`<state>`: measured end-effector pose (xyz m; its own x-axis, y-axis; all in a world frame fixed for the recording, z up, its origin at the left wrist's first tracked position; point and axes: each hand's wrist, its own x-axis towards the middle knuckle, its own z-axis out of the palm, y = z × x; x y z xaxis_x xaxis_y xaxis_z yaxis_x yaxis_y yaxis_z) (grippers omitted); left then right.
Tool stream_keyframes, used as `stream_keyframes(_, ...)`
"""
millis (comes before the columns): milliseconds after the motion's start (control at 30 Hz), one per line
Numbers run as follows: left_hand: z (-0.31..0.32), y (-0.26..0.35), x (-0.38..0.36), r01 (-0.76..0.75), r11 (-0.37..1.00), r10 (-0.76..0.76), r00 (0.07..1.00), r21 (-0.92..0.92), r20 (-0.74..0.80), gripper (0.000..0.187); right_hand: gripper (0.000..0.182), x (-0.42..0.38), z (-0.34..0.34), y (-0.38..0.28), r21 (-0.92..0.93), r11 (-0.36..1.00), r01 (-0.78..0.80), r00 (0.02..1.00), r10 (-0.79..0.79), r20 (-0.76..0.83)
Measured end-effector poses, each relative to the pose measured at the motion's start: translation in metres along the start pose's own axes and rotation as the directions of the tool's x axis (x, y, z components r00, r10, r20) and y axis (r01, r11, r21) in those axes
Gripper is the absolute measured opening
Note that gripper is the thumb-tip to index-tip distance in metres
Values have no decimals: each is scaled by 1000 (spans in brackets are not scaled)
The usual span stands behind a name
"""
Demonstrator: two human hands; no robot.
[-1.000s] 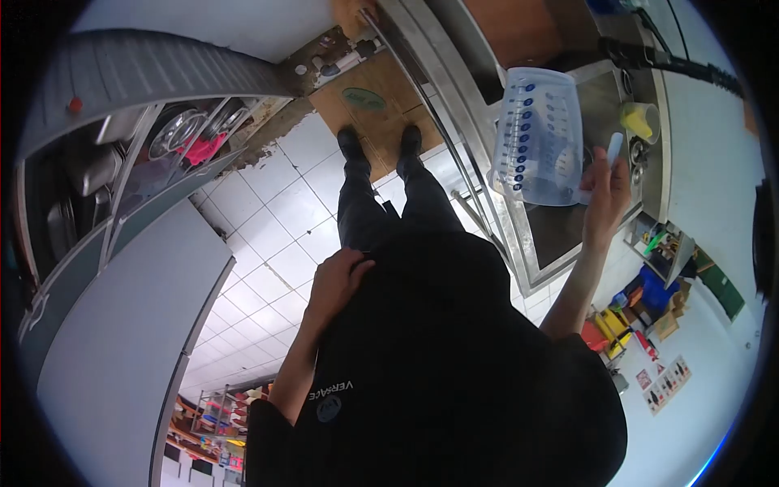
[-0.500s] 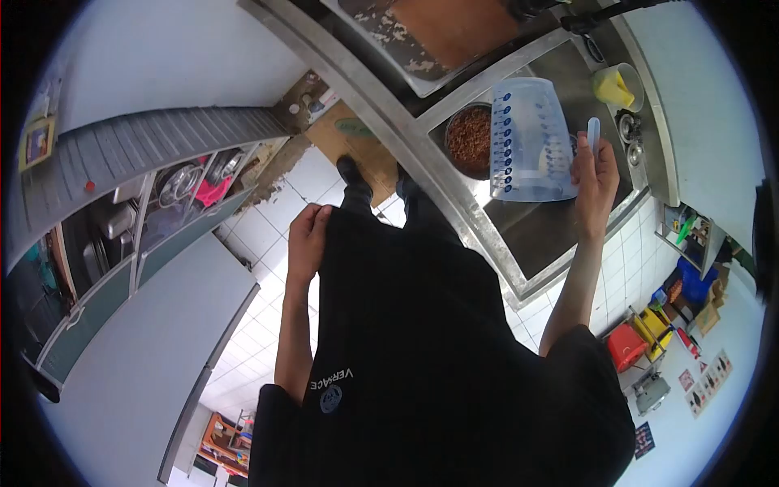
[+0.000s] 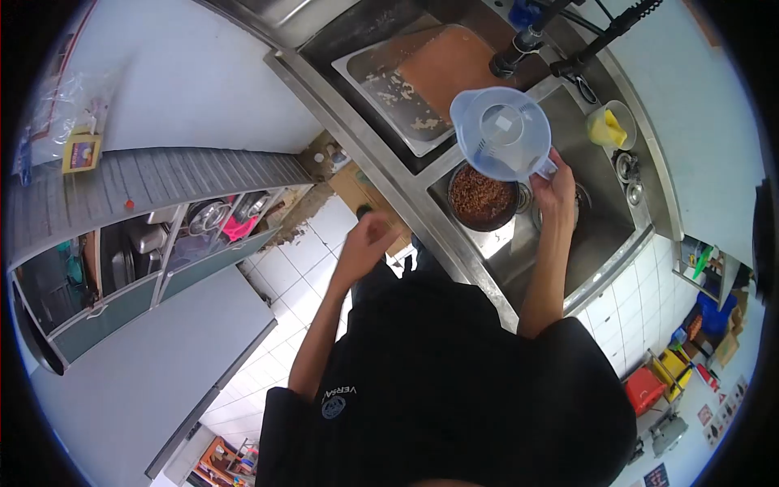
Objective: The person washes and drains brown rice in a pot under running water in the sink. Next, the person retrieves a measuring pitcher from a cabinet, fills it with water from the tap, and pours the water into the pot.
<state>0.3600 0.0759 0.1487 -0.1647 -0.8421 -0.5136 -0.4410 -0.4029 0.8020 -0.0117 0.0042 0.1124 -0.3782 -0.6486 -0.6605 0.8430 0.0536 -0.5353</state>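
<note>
By its handle, my right hand point(image 3: 554, 188) holds a clear plastic measuring jug point(image 3: 507, 138) over the sink, its round opening and inner base facing the camera. Just below the jug, a round pot point(image 3: 484, 199) of reddish-brown grains stands in the sink basin point(image 3: 596, 252). My left hand point(image 3: 369, 243) is raised in front of my body, off the sink's front edge, with fingers curled; whether anything is between them cannot be made out.
A metal tray point(image 3: 381, 97) with pale scraps and a brown board point(image 3: 454, 69) lie in the other basin. Black taps point(image 3: 519, 53) reach in from the back. A clear container point(image 3: 612, 128) with something yellow stands on the back ledge.
The jug has moved left and tipped, so its opening now shows. My left hand has let go of the black shirt's hem and moved toward the sink. The view has shifted, showing more of the sink.
</note>
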Motion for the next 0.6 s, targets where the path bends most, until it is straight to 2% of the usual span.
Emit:
stream_keyframes(67, 35, 27, 42, -77, 993, 86, 991, -85, 105, 53, 29, 36, -30, 8, 66, 996, -56, 997, 52, 57)
stream_keyframes(100, 48, 59, 60, 50, 990, -15, 966, -129, 260, 61, 26, 50, -31, 8, 115, 987, -117, 988, 104, 114)
stream_keyframes(133, 62, 92, 74, 182, 972, -105, 905, -152, 413, 70, 26, 47, -21, 9, 117, 987, -113, 986, 96, 137)
stream_keyframes(200, 106, 88, 112, 256, 939, -132, 886, -231, 444, 87, 24, 22, -4, 18, 95, 992, -89, 996, 89, 3)
stream_keyframes(233, 113, 97, 120, 233, 944, -113, 892, -232, 438, 87, 24, 17, 3, 23, 100, 992, -77, 997, 76, 21)
stream_keyframes(300, 128, 116, 132, 326, 874, -202, 919, -361, 339, 91, 22, 11, 7, 30, 153, 987, -50, 997, 58, -47)
stream_keyframes(333, 136, 111, 139, 314, 880, -191, 921, -356, 341, 91, 22, 5, 7, 35, 162, 986, -39, 998, 47, -41)
stream_keyframes(400, 141, 97, 160, 141, 955, -109, 985, -260, 134, 77, 24, -8, 12, 49, 212, 974, -83, 997, 81, 20)
stream_keyframes(433, 142, 93, 162, 147, 928, -121, 988, -343, 97, 69, 25, -25, 18, 52, 204, 974, -96, 995, 88, 48)
stream_keyframes(467, 138, 96, 160, 131, 935, -105, 990, -331, 94, 69, 26, -40, 24, 55, 198, 974, -108, 992, 94, 79)
stream_keyframes(533, 123, 105, 148, 196, 890, -175, 981, -411, 89, 65, 26, -52, 26, 72, 274, 922, -275, 959, 242, 147)
stream_keyframes(567, 118, 115, 141, 168, 900, -150, 986, -402, 74, 61, 26, -59, 29, 79, 287, 919, -271, 960, 235, 154)
stream_keyframes(600, 114, 121, 138, 160, 907, -141, 987, -389, 77, 61, 25, -70, 36, 83, 219, 918, -331, 941, 304, 150)
